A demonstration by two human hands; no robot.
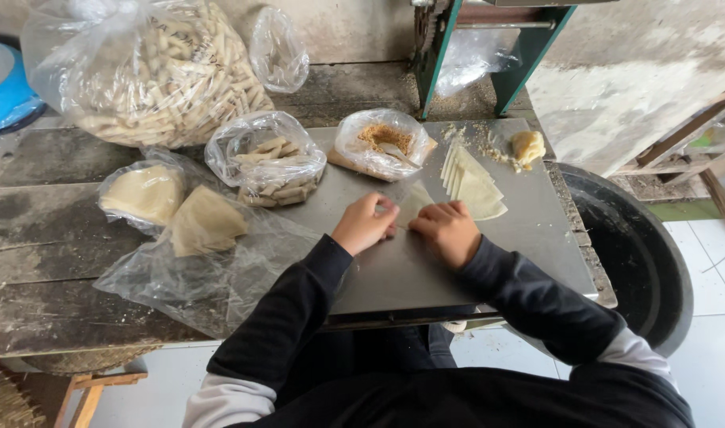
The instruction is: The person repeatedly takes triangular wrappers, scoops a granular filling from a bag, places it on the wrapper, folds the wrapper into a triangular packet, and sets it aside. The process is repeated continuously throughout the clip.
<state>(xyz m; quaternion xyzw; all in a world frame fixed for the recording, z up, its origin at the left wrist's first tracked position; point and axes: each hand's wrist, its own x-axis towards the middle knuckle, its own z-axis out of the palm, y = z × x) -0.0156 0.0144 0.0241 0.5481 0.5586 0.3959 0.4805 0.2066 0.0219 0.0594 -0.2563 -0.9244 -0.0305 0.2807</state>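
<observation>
My left hand (364,224) and my right hand (446,231) rest close together on a grey metal sheet (394,269), fingers pinched on a thin pale dough wrapper (416,198) that lies between them. Just right of it, a fanned stack of similar wrappers (473,186) lies on the sheet. Behind my hands an open plastic bag holds brown crumbly filling (385,139). A lump of yellowish dough (528,146) sits at the sheet's far right corner.
A small bag of rolled pieces (269,162) and a large bag of the same rolls (152,71) stand to the left. Bagged dough sheets (176,210) lie on the dark wooden table (38,261). A big black tub (644,254) stands at right, a green machine frame (434,55) behind.
</observation>
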